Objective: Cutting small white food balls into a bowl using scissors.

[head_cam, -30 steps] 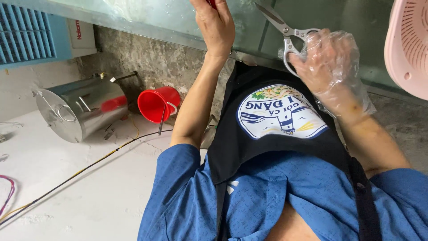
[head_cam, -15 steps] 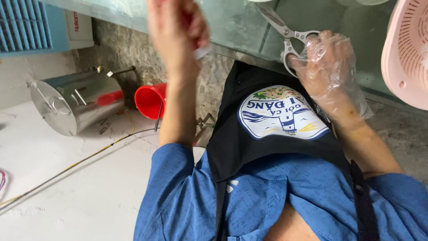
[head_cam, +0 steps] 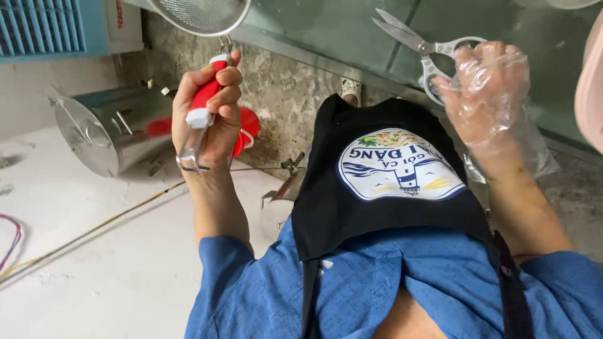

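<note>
Close under the camera, a black apron (head_cam: pixel 389 182) with a round badge lies over a blue shirt (head_cam: pixel 352 289). At ten o'clock the left hand (head_cam: pixel 210 113) is clenched around the red handle (head_cam: pixel 206 100) of a wire-mesh strainer (head_cam: pixel 201 14); handle upright, bowl at twelve, its contents not visible. At two o'clock the plastic-gloved right hand (head_cam: pixel 493 94) grips kitchen scissors (head_cam: pixel 418 47), blades parted, tips toward ten. Farther off at nine, a steel pot (head_cam: pixel 110 129) lies tipped beside a red cup (head_cam: pixel 246 129).
</note>
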